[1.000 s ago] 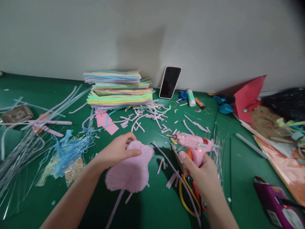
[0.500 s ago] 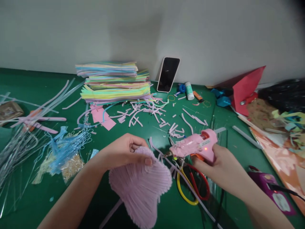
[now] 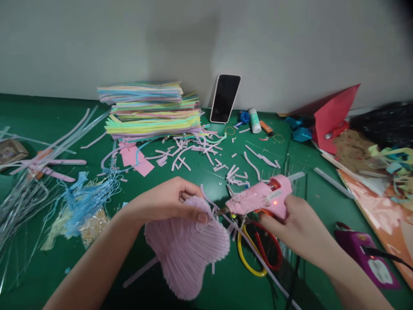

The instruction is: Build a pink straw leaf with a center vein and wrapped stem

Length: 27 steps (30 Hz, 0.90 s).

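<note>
Pinched at its upper edge by my left hand (image 3: 171,202) is a pale purple ribbed piece (image 3: 187,254), made of pipe cleaners set side by side, with wavy lobes. My thumb lies on its front; the other fingers are behind it. My right hand (image 3: 290,224) is wrapped round the handle of a pink hot glue gun (image 3: 258,199), whose red light is on. The gun's metal nozzle points left and is close to the piece's upper right edge; whether it touches I cannot tell. Scissors (image 3: 267,249) with yellow and red handles lie below the gun.
Stacked pipe cleaners (image 3: 155,116) and a propped phone (image 3: 226,99) stand by the wall. Purple offcuts (image 3: 206,150) litter the middle. Blue tassels (image 3: 87,202) and a bag of beads (image 3: 94,226) lie left. A purple device (image 3: 364,258) with a cable sits right, near orange film (image 3: 380,219).
The lower part of the purple piece has swung a little to the left in my left hand. The glue gun has shifted slightly left with it.
</note>
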Each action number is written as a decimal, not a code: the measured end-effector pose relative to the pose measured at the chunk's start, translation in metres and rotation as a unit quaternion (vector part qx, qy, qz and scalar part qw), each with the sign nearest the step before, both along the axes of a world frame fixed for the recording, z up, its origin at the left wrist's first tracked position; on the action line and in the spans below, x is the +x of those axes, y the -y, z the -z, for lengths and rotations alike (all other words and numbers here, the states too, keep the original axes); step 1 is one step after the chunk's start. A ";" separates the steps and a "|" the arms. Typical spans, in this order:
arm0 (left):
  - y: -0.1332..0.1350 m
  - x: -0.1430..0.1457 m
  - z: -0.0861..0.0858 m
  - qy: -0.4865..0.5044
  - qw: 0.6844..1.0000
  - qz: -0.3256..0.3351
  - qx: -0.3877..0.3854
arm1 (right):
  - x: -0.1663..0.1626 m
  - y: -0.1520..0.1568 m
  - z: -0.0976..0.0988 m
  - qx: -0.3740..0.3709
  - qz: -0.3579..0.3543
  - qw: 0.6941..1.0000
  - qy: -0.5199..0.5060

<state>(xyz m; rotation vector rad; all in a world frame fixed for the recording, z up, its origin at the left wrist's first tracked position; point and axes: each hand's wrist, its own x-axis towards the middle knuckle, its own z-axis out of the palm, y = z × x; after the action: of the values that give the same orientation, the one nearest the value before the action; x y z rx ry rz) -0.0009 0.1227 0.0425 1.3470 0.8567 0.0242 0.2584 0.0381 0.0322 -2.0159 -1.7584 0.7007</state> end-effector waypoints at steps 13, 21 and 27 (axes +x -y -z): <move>-0.002 0.000 -0.001 -0.003 1.000 -0.002 0.018 | 0.001 0.000 -0.001 0.035 -0.043 0.998 0.031; -0.001 -0.001 0.001 -0.001 1.000 -0.004 0.016 | 0.000 0.001 -0.002 0.035 -0.041 0.998 0.036; -0.002 0.000 0.002 -0.003 1.000 0.002 0.026 | 0.003 0.002 -0.001 0.035 -0.039 0.998 0.034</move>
<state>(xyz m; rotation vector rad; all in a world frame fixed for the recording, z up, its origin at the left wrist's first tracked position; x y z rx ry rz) -0.0009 0.1248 0.0401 1.3984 0.8629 0.0405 0.2617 0.0365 0.0331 -1.9558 -1.8820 0.5928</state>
